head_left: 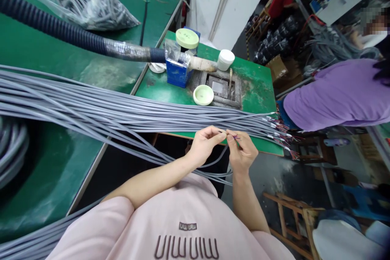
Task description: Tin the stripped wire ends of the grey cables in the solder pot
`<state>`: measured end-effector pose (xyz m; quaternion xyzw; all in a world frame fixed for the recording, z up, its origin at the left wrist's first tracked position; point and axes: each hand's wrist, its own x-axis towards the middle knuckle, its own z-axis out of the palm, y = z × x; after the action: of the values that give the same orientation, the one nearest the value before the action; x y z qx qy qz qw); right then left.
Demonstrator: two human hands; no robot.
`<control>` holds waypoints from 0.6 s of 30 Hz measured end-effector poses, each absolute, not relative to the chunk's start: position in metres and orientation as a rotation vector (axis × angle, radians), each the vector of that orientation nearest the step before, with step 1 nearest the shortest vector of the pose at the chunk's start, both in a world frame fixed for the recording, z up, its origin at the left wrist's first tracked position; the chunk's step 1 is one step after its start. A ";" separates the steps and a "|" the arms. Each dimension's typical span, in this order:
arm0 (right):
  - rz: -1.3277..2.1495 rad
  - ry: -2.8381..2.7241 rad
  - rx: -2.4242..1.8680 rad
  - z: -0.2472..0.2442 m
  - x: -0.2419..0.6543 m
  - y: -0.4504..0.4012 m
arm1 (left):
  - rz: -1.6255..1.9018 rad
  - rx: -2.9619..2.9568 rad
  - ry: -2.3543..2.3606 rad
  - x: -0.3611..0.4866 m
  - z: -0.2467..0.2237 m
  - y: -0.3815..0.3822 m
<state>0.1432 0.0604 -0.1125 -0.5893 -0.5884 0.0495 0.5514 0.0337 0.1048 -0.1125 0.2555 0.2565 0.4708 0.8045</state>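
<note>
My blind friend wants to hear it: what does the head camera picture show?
The person's left hand and right hand pinch thin coloured wires at the end of long grey cables over a green workbench. A person in purple stands nearby.

Cable bundle [128,109] across workbench [256,89], hose [61,28] behind

Green bench [258,89]: grey cables [128,107], probably bagged cable pieces [91,2].
</note>
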 end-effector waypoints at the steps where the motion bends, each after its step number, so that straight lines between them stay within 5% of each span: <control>1: 0.102 -1.424 -1.395 -0.111 0.144 0.061 | 1.018 0.570 0.551 0.032 -0.112 0.106; 18: 0.187 -1.554 -1.338 -0.076 0.134 0.122 | 1.047 0.672 0.616 0.013 -0.118 0.132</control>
<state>0.1338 0.1220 -0.0761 -0.5570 -0.6469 0.0780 0.5150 0.0132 0.1316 -0.1180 0.3098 0.2837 0.4825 0.7686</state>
